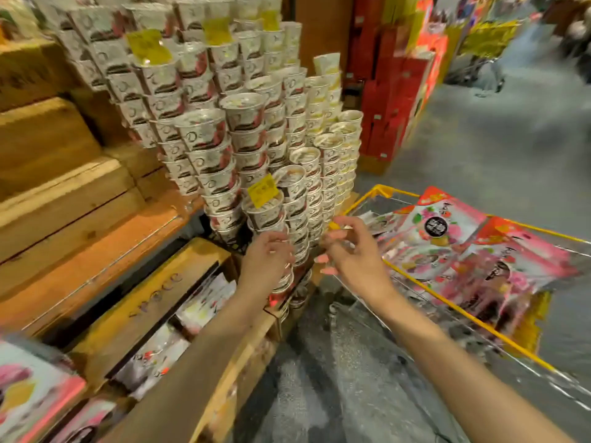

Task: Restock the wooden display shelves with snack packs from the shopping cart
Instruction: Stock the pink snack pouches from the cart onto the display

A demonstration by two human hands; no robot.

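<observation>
- The snack packs point(447, 247) lie heaped in the shopping cart point(473, 318), at the person's right, their pink-and-white printed faces turned up and overlapping one another.
- Judging by the look, they are flat, soft film pouches: light, floppy and a little slick, so a pinch along a sealed top edge or a flat grip across the body should suit; squeezing the middle could crush what is inside.
- Their long axes seem to run roughly from the cart's near rim toward its far side, tilted; motion blur hides exact edges.
- The right hand point(353, 254) hovers just beside the cart's yellow rim, fingers point(335, 233) loosely curled and spread, gripping nothing I can make out.
- The left hand point(267, 259) reaches to the lower cups of the stacked cup display point(243, 123), fingers curled against them; whether it truly grips a cup I cannot tell.
- Below left, a wooden display shelf point(153, 292) already holds similar packs point(208, 302) standing in its open bin.
- Grey floor point(335, 378) lies between shelf and cart.
</observation>
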